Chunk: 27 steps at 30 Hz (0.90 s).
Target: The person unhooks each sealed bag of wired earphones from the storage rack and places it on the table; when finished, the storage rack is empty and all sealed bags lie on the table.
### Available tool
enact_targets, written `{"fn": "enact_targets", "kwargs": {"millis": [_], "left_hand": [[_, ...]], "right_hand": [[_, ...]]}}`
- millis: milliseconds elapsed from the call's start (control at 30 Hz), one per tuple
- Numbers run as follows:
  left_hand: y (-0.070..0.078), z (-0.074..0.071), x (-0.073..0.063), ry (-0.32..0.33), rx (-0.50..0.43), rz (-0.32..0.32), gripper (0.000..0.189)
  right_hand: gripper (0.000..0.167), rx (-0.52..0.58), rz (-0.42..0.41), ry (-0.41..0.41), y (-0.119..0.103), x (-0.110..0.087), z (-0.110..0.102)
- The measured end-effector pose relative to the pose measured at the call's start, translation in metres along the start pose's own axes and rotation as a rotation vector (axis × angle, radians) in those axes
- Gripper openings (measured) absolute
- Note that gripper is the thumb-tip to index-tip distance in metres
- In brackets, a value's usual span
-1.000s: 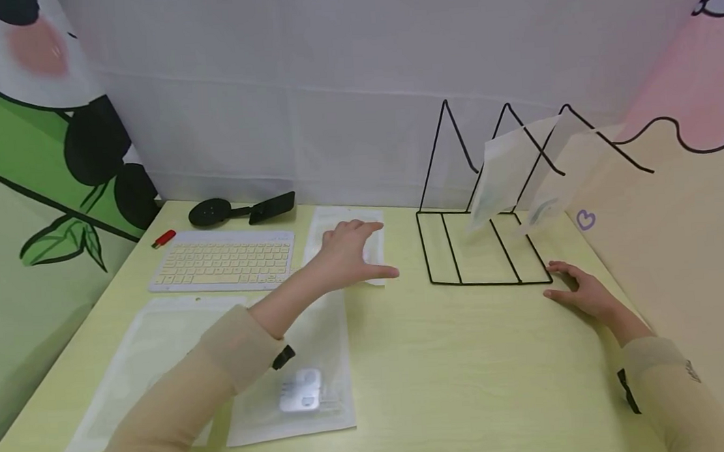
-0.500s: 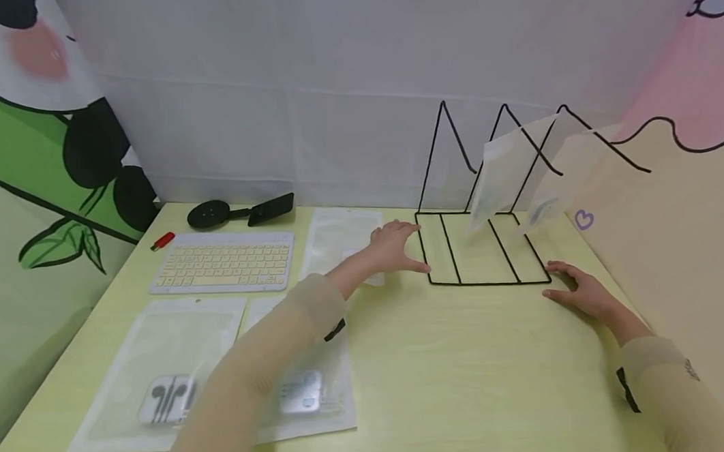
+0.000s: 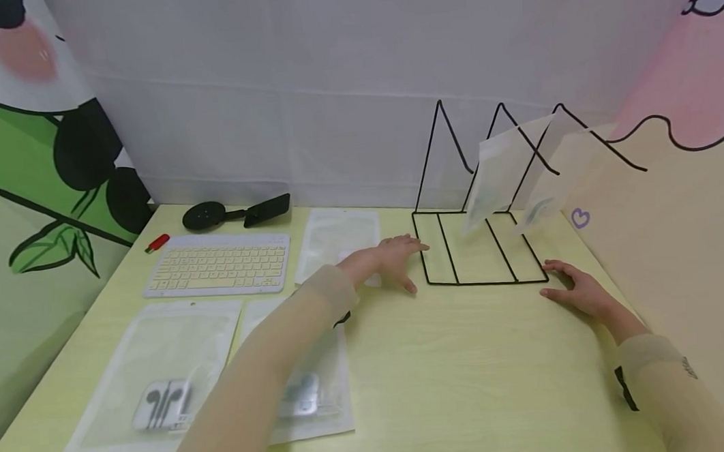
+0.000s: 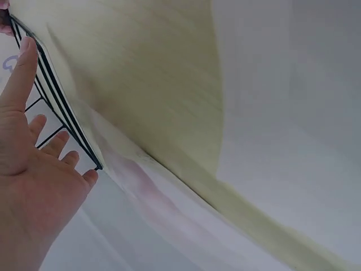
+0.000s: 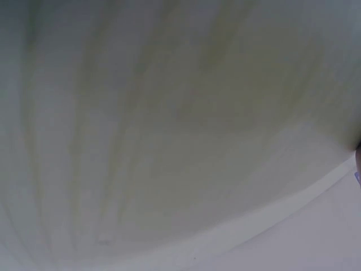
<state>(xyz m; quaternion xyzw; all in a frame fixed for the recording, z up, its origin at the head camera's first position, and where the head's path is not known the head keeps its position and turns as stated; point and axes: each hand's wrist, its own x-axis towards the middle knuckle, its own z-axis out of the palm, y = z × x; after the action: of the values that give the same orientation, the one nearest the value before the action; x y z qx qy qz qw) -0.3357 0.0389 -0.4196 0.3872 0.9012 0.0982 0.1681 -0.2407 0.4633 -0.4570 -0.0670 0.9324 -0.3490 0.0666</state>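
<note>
Flanking black wire rack [image 3: 482,284] at right rear of desk [image 3: 443,372]: your left hand [image 3: 391,260] and right hand [image 3: 580,292]. Left grip released, fingers spread, fingertips over rack's left edge. Right grip released, fingertips at rack's right front corner; contact unclear. Translucent pouches [image 3: 497,171] stand tilted in rack. White keyboard [image 3: 217,266] lies left.

Thin metal rack [image 3: 486,284], pale wood-grain table [image 3: 456,385], glossy plastic pouches [image 3: 159,346].

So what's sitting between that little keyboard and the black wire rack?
In the head view, a pale flat bag lies there, with the left hand partly in front of it, nearer the rack.
</note>
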Motion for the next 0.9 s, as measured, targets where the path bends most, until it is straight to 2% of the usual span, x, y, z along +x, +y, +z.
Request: {"fn": "enact_targets", "kwargs": {"millis": [167,267,567,900], "left_hand": [[-0.003,0.003,-0.003,-0.058,0.028,0.031,0.099],[-0.005,0.006,-0.003,-0.068,0.030,0.033,0.097],[-0.005,0.007,0.002,0.001,-0.052,0.000,0.101],[-0.003,0.018,0.018,0.059,0.009,-0.088,0.094]], "right_hand": [[0.068,0.002,0.000,0.001,0.001,0.000,0.000],[0.069,0.002,0.009,-0.006,0.002,0.000,0.001],[0.069,-0.011,0.009,0.006,0.003,0.000,0.000],[0.068,-0.009,0.008,0.006,0.001,0.000,0.000]]}}
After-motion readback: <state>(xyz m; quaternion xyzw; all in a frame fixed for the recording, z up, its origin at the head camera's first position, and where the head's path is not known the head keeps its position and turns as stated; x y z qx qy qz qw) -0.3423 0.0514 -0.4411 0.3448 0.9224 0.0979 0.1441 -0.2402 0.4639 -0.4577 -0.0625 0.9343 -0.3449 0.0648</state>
